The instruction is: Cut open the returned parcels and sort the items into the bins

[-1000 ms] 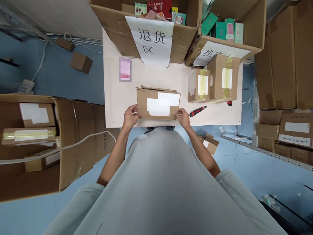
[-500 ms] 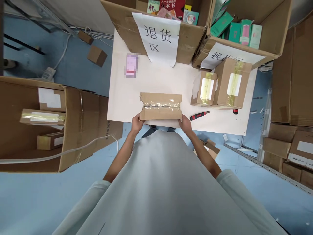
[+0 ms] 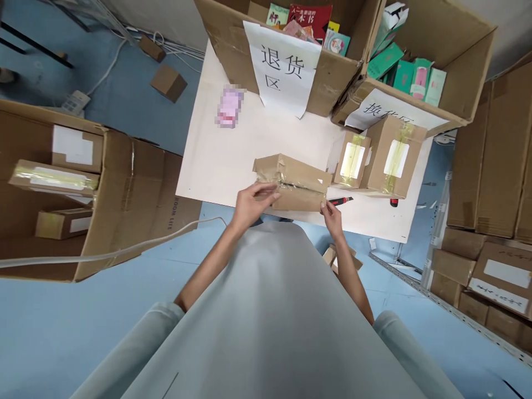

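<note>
A long cardboard box (image 3: 301, 197) with clear tape along its slit middle seam lies near the front edge of the white table. Its right end is angled toward me. My left hand (image 3: 252, 206) is at its left end, fingers and thumb closing over the corner by the tape. My right hand (image 3: 331, 217) pinches the front right corner between thumb and fingers. Just behind that hand, a red and black utility knife (image 3: 341, 200) lies on the table, its near end partly hidden.
Two taped cartons, a small one (image 3: 352, 160) and a larger one (image 3: 393, 158), stand at the right. Behind are open bins, one holding books (image 3: 310, 21), one green packages (image 3: 385, 61). A purple item (image 3: 230, 107), blurred, lies left. A large open carton (image 3: 124, 205) stands left.
The box has shifted right and turned, its right end swinging nearer me. My left hand has moved from the front left corner up over the left end. The view has tilted slightly.
</note>
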Motion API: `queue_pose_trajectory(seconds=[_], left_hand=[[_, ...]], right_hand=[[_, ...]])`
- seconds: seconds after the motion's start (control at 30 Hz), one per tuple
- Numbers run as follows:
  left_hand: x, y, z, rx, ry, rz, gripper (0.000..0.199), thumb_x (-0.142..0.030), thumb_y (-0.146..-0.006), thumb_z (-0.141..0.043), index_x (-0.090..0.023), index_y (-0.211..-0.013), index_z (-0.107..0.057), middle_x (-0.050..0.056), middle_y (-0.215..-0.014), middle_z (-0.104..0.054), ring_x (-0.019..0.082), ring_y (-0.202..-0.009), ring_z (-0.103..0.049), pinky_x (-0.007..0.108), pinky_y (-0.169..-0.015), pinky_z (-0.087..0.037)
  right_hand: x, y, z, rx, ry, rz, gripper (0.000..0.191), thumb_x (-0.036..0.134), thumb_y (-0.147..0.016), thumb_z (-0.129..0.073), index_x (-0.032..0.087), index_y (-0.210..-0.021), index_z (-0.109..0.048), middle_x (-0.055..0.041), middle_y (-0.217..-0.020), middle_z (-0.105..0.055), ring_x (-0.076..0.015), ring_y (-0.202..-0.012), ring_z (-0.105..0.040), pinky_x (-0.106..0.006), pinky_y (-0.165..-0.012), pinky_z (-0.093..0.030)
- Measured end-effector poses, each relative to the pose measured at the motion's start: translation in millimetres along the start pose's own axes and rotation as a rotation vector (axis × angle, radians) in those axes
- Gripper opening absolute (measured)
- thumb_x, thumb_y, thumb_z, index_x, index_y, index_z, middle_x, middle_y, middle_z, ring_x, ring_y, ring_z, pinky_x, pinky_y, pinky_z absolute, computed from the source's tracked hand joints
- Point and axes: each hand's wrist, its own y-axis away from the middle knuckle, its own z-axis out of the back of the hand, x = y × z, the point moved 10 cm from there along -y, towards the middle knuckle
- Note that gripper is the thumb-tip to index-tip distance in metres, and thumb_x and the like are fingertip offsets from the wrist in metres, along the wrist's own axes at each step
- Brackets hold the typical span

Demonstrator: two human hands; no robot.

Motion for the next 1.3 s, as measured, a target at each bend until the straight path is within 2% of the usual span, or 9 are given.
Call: queue_pose_trajectory(seconds=[0.13, 0.3, 0.47, 0.6, 0.77, 0.93, 1.03, 1.13, 1.3], left_hand=[[-38.2, 7.9, -24.6, 0.040, -0.080, -0.124, 0.028, -0.046, -0.098, -0.087, -0.028, -0.119, -0.089, 0.006, -0.120, -0.086, 0.029, -0.113, -0.082, 0.049, -0.110, -0.068], [-18.1, 0.5, -2.5, 0.009, -0.111, -0.098, 0.026, -0.034, -0.100, -0.079, -0.025, -0.123, -0.088, 0.005, -0.121, -0.084, 0.026, -0.109, -0.082, 0.043, -0.108, -0.067], [44.3, -13.2, 52.1, -0.135, -0.155, -0.010, 0.036, -0.033, -0.103, -0.069, -0.021, -0.134, -0.083, 0.010, -0.128, -0.082, 0.027, -0.118, -0.079, 0.039, -0.107, -0.065], [96.3, -18.4, 88.4, -0.207, -0.136, 0.071, 0.039, -0.042, -0.106, -0.066, -0.018, -0.133, -0.080, 0.015, -0.137, -0.079, 0.029, -0.130, -0.075, 0.042, -0.119, -0.059], [133.5, -23.4, 144.3, -0.351, -0.146, 0.106, 0.045, -0.045, -0.104, -0.067, -0.016, -0.138, -0.076, 0.019, -0.146, -0.076, 0.031, -0.140, -0.071, 0.048, -0.131, -0.050], [152.0, -37.2, 166.1, -0.262, -0.123, 0.197, 0.047, -0.040, -0.094, -0.073, -0.017, -0.135, -0.076, 0.018, -0.141, -0.080, 0.031, -0.135, -0.074, 0.052, -0.128, -0.053], [151.5, -40.4, 163.8, -0.219, -0.113, 0.207, 0.047, -0.036, -0.093, -0.071, -0.017, -0.135, -0.075, 0.018, -0.141, -0.080, 0.031, -0.136, -0.075, 0.051, -0.126, -0.056], [149.8, -40.3, 151.7, -0.199, -0.119, 0.222, 0.049, -0.037, -0.093, -0.072, -0.017, -0.138, -0.074, 0.018, -0.141, -0.080, 0.032, -0.135, -0.076, 0.053, -0.124, -0.058], [128.3, -38.2, 95.7, -0.058, -0.134, 0.168, 0.052, -0.041, -0.098, -0.071, -0.018, -0.146, -0.070, 0.019, -0.148, -0.077, 0.033, -0.134, -0.076, 0.053, -0.124, -0.058]], right_hand=[[-15.5, -2.0, 23.7, -0.028, -0.005, -0.080, 0.084, 0.091, -0.083, -0.068, 0.018, -0.124, -0.077, -0.0144, -0.118, -0.085, -0.0303, -0.107, -0.079, -0.051, -0.102, -0.067], [-5.0, -7.3, 9.9, -0.011, 0.015, -0.064, 0.090, 0.095, -0.079, -0.071, 0.019, -0.127, -0.075, -0.0180, -0.123, -0.085, -0.0318, -0.112, -0.080, -0.050, -0.099, -0.068], [38.2, -4.0, -44.5, 0.035, 0.126, 0.064, 0.083, 0.092, -0.094, -0.059, 0.018, -0.128, -0.075, -0.0181, -0.124, -0.083, -0.0327, -0.116, -0.078, -0.051, -0.105, -0.067], [96.6, 17.3, -87.5, -0.016, 0.399, 0.250, 0.064, 0.071, -0.115, -0.045, 0.019, -0.134, -0.076, -0.0210, -0.133, -0.076, -0.0382, -0.129, -0.073, -0.057, -0.116, -0.061], [168.6, 55.6, -168.0, 0.088, 0.441, 0.480, 0.054, 0.064, -0.118, -0.052, 0.029, -0.155, -0.069, -0.0163, -0.147, -0.073, -0.0377, -0.138, -0.070, -0.054, -0.122, -0.059], [207.3, 63.1, -222.3, 0.172, 0.466, 0.556, 0.056, 0.058, -0.117, -0.055, 0.025, -0.162, -0.065, -0.0195, -0.144, -0.072, -0.0400, -0.136, -0.071, -0.056, -0.123, -0.058], [206.5, 49.9, -205.7, 0.115, 0.459, 0.523, 0.045, 0.049, -0.116, -0.058, 0.027, -0.153, -0.070, -0.0165, -0.140, -0.074, -0.0376, -0.129, -0.074, -0.054, -0.116, -0.063], [180.2, 28.0, -164.6, 0.074, 0.436, 0.424, 0.038, 0.046, -0.111, -0.065, 0.028, -0.142, -0.074, -0.0136, -0.136, -0.076, -0.0357, -0.120, -0.077, -0.051, -0.107, -0.066], [105.7, -6.0, -95.8, 0.044, 0.331, 0.210, 0.034, 0.047, -0.110, -0.061, 0.025, -0.131, -0.076, -0.0128, -0.133, -0.079, -0.0288, -0.103, -0.081, -0.045, -0.096, -0.069]])
